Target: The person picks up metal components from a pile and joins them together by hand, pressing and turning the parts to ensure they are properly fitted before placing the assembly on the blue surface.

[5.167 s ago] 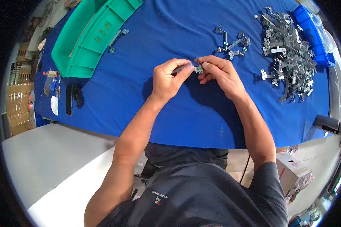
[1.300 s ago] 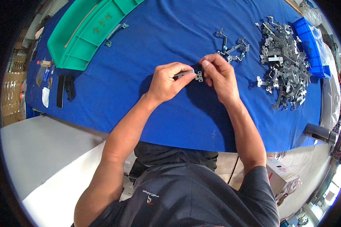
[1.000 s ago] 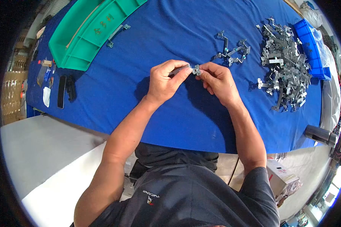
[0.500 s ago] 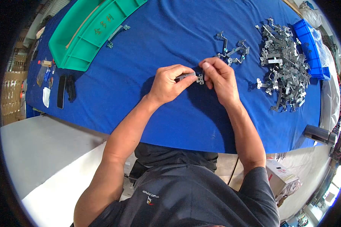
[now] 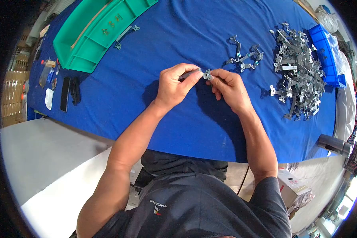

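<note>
A small metal hinge bracket (image 5: 206,74) is held up over the blue cloth, its pale plate with holes showing between my two hands. My left hand (image 5: 174,85) is closed round its darker arm, thumb on top, and covers part of it. At the plate end, my right hand (image 5: 231,88) pinches with thumb and forefinger while its other fingers curl below. Just beyond my right hand, a few similar brackets (image 5: 250,59) lie loose on the cloth.
A big heap of metal brackets (image 5: 299,75) lies at the right, before a blue bin (image 5: 325,55). At the upper left stands a green bin (image 5: 77,59) with a bracket (image 5: 125,37) beside it. A black phone (image 5: 65,94) rests at the left; a dark cylinder (image 5: 334,145) sits at the right edge.
My right thumb and forefinger have come down onto the plate end of the bracket, from just beside it. The bracket has turned and shifted slightly; my left hand keeps its grip.
</note>
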Action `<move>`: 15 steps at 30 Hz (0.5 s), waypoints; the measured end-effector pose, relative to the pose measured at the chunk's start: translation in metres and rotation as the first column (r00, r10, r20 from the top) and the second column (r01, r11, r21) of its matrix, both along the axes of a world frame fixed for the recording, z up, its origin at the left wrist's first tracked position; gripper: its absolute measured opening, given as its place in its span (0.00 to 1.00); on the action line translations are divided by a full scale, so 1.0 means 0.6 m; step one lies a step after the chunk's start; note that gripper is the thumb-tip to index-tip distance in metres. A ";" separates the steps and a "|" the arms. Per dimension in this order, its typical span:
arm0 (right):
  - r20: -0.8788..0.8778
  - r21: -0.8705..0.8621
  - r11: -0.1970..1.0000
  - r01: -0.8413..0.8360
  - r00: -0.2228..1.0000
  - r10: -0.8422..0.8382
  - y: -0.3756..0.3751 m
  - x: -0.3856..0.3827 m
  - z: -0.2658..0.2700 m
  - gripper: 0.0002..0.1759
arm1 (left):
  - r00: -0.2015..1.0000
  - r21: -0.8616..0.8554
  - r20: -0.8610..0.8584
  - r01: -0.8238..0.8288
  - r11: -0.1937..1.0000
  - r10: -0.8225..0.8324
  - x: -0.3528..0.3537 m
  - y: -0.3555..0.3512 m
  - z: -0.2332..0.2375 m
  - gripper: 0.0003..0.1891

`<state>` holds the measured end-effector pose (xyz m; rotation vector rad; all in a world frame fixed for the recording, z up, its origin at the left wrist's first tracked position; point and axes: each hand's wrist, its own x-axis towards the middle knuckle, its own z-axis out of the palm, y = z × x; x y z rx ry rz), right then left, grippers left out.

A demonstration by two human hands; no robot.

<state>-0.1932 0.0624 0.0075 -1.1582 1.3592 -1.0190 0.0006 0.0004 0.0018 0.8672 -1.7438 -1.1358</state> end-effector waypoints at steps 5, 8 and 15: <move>0.031 0.015 1.000 -0.008 1.000 0.007 0.002 -0.004 0.004 0.13 | 0.998 0.010 0.027 0.058 0.998 -0.059 0.002 -0.001 0.001 0.08; 0.160 0.026 0.999 0.024 0.987 -0.028 0.001 -0.005 0.010 0.14 | 0.996 0.010 0.039 0.078 0.997 -0.078 0.000 0.002 0.006 0.08; 0.121 -0.002 0.997 0.074 0.990 -0.073 0.004 -0.004 0.012 0.14 | 0.984 -0.104 0.111 0.152 0.983 -0.140 -0.003 0.002 0.007 0.07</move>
